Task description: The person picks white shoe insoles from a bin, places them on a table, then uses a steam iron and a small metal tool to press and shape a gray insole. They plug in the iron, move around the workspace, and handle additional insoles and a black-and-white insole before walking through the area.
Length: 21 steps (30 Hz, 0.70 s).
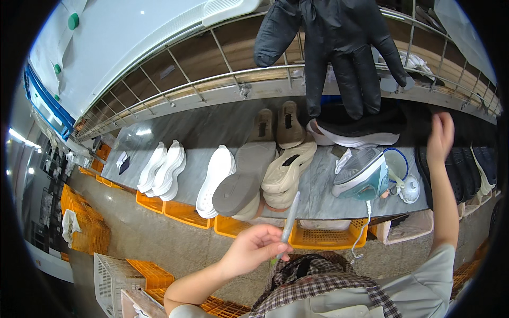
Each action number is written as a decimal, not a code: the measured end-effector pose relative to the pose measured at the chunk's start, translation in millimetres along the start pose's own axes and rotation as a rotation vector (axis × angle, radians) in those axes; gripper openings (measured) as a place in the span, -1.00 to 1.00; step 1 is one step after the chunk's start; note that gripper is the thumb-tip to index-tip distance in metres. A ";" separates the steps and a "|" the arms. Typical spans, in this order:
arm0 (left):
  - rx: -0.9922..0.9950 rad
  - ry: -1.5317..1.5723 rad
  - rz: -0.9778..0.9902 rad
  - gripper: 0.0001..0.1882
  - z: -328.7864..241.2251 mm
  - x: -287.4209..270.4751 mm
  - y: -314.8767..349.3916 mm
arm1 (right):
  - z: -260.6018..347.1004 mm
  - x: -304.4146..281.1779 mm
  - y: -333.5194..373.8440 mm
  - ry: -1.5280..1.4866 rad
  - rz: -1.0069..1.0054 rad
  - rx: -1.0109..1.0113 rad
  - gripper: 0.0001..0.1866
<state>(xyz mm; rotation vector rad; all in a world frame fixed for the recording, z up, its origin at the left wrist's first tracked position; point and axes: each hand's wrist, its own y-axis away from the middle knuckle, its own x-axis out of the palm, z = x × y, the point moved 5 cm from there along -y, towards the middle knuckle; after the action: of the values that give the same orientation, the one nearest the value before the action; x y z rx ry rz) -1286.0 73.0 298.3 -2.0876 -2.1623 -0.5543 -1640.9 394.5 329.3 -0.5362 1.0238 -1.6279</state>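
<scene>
My left hand (258, 247) is closed round a pale, slim pen (291, 217), which points up and away from me. My right hand (441, 139) is stretched out to the far right of the grey bench, its fingers bent against a dark area; what they grip there is hard to make out. Left of that hand lies a black shoe with a white sole (360, 135). A teal and white steam iron (363, 177) stands nearer to me. Beyond the pen are beige shoes (286, 172) and grey-brown soles (236, 193).
White soles (168, 172) lie on the bench (201, 132) at left. A black glove (339, 47) hangs from the wire rack (180, 74) above it. Several dark shoes (460, 169) line the right end. Orange crates (328, 236) sit under the front edge; a cord (366, 228) dangles there.
</scene>
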 end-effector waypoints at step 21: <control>-0.098 -1.593 -0.506 -0.14 -67.5 -183.3 -118.4 | 163.5 31.4 237.5 -0.759 0.290 0.702 -0.88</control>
<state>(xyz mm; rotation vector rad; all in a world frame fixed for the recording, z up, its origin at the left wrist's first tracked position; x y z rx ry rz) -1402.8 -122.5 281.3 -2.1834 -3.3065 1.6329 -1393.5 298.6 212.0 -0.4327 -0.0508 -1.2403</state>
